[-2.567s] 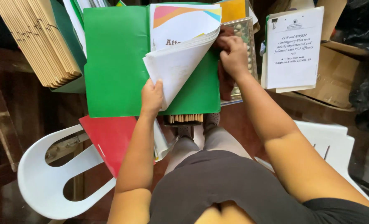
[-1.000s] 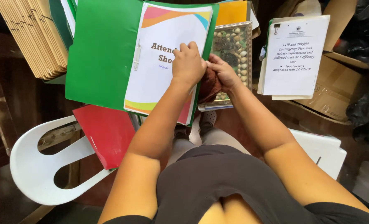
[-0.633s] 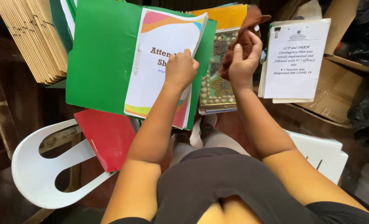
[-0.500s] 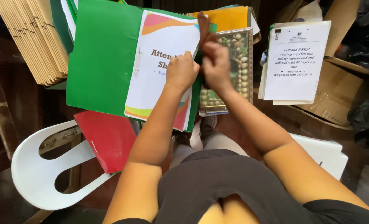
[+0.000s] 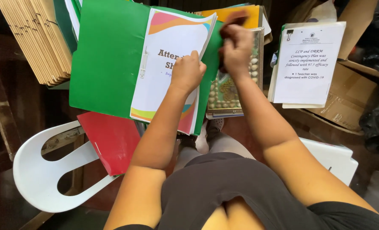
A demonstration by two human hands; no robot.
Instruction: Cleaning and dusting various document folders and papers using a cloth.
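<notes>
**Cloth at the folder's right edge**

Near the top centre of the frame, my right hand (image 5: 237,47) is closed around a crumpled dark brown cloth (image 5: 232,20), held over the framed pebble picture (image 5: 224,91) just right of the open green paper folder (image 5: 108,55). My left hand (image 5: 187,71) rests curled on the folder's white cover sheet with coloured corners (image 5: 161,38), pressing it flat. I see the cloth just beside the folder's right edge, which runs up and down the frame; the right hand is nearer to it. A clipped white notice (image 5: 306,59) lies further right.
</notes>
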